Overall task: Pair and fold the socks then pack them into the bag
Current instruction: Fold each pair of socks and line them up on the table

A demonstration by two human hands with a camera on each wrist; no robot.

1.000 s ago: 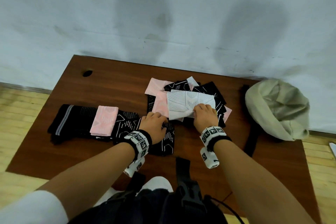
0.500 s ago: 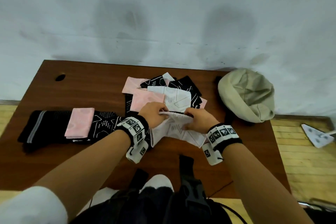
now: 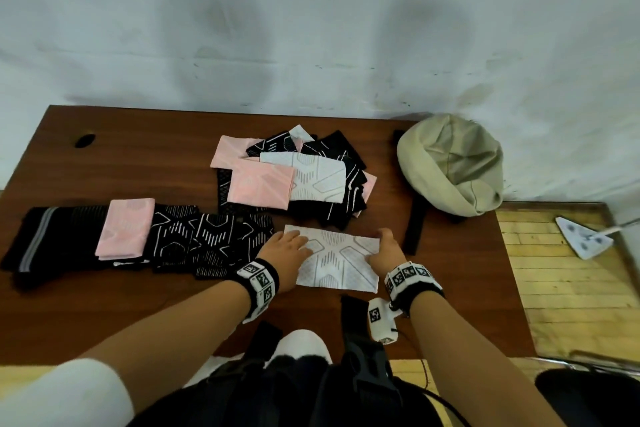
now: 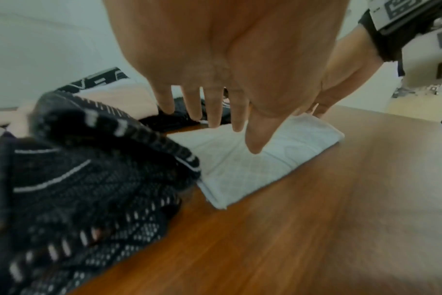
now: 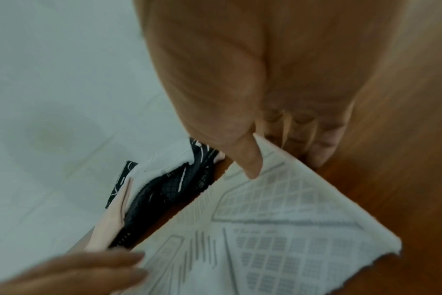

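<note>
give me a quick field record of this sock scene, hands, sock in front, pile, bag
left hand: flat, fingers straight, on the white sock's left end
right hand: pinches the white sock's right edge
white sock: on the table, nearest the person
loose pile: pink, white and black socks, behind it
done row: black socks, pink one on top, at left
bag: beige, at right, no sock seen in it

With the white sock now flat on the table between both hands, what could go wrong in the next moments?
1. The right hand pinches only the right edge of the white sock, while the left hand lies flat on its left end; a pull could wrinkle the sock.
2. The left hand is close beside the folded black socks and might disturb that row.
3. The matching white sock lies in the mixed pile; pulling it out may scatter the others.
</note>
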